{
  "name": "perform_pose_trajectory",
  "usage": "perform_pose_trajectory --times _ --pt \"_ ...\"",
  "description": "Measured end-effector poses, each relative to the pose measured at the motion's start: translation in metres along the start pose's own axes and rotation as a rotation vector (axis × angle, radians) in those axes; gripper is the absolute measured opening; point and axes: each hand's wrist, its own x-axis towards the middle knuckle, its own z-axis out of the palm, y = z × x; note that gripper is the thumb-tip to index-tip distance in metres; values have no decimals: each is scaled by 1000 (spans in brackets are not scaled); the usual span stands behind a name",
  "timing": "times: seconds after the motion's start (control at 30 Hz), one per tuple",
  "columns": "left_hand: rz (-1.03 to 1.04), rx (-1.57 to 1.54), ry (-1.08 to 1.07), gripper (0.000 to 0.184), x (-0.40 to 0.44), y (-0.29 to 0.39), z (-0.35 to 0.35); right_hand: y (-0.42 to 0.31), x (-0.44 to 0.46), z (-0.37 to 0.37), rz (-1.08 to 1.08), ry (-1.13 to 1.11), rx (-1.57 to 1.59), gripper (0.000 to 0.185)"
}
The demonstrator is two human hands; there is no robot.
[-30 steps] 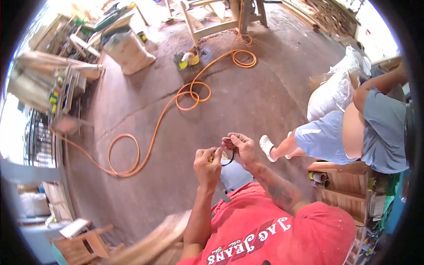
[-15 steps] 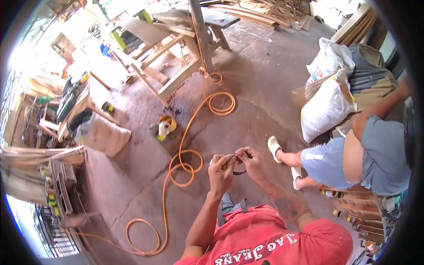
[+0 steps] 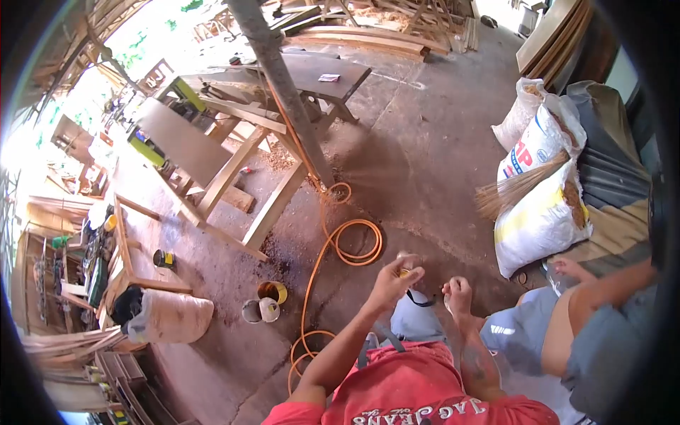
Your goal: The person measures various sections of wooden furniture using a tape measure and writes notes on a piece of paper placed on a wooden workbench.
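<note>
The left hand is curled with its fingers drawn in around a small yellow thing, only a bit of which shows between them; what it is, I cannot tell. A black strap hangs from the near side of this grip, in front of the person's knee, its free part bending toward the right hand. That hand is just to the right of the grip and apart from it, its fingers bent inward; I cannot tell whether they have hold of anything. Nearer than the grip is the person's red shirt. Beyond and a little left of it, an orange hose lies coiled on the floor, running up to the foot of a post. Well left of the grip stand a yellow can and a pale tin, and farther left a bulky sack. To the right, another person's shorts are near the right hand; beyond them are white bags with a broom against them.
</note>
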Motion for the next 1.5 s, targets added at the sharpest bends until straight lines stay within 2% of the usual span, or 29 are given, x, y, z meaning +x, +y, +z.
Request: perform_pose_trajectory --times 0.03,0.07,0.1,0.13,0.17,0.23,0.3,0.33,0.4,0.47,0.53,0.63,0.7,0.73,0.77,0.8,0.83,0.87,0.93,0.97,1.07,1.2,1.27,1.33,1.37,1.4,1.47,1.5 --pt "-17 65 43 46 31 0 -14 46 35 -19 128 -2 22 18" --pt "-44 101 80 45 57 5 -25 72 58 -28 256 59 -208 21" --pt "-55 146 116 44 88 13 -39 80 83 -32 560 97 -147 22" --pt "-83 190 153 43 110 16 -51 122 105 -41 603 138 37 29" --pt "-64 130 209 41 142 9 -65 149 144 -51 522 119 -32 30" --pt "-134 164 268 34 188 30 -84 147 170 -41 547 147 72 29" --pt "-81 161 292 30 248 49 -103 53 231 -15 671 222 395 26" --pt "-53 173 300 29 272 66 -108 -4 252 9 553 360 210 23" --pt "-146 -3 311 29 323 100 -118 -48 326 13 372 241 151 23" --pt "-54 -216 401 28 376 127 -127 -102 398 34 143 159 92 21" --pt "66 -55 573 30 431 179 -134 -185 443 84 -20 178 -39 19" --pt "392 501 857 37 551 181 -200 -283 471 139 -153 151 -258 21" --pt "204 634 806 47 608 207 -239 -306 535 196 -280 58 -229 20" --pt "14 717 854 54 643 204 -263 -294 569 211 -335 3 -150 17" --pt "-75 725 983 66 651 236 -255 -305 586 235 -359 -24 -187 14" --pt "-145 692 1000 80 671 248 -264 -312 605 255 -339 -46 -205 10" --pt "-125 677 1063 93 697 245 -280 -300 629 266 -346 -99 -206 10" --pt "-196 761 1097 96 722 240 -295 -293 661 282 -347 -133 -205 10" --pt "-357 784 1096 84 743 230 -311 -300 685 312 -259 -178 -207 12" --pt "-356 806 1098 74 746 224 -318 -319 686 334 -244 -200 -177 8" --pt "-388 908 1024 60 738 214 -326 -339 715 377 -229 -317 -246 10" --pt "-331 1005 959 46 731 218 -342 -370 760 432 -281 -590 -464 17" --pt "-196 1211 1033 42 729 205 -353 -410 766 469 -375 -817 -641 18" --pt "-98 1217 1188 40 725 206 -349 -419 792 500 -461 -1044 -719 21" --pt "-135 1157 1283 42 728 202 -345 -419 808 515 -623 -1128 -717 21" --pt "-195 1086 1370 45 730 195 -332 -427 817 532 -613 -1214 -676 20" --pt "-257 868 1582 54 739 202 -294 -436 841 559 -733 -1400 -707 16" --pt "-317 709 1608 58 745 211 -272 -443 848 572 -796 -1480 -663 15"
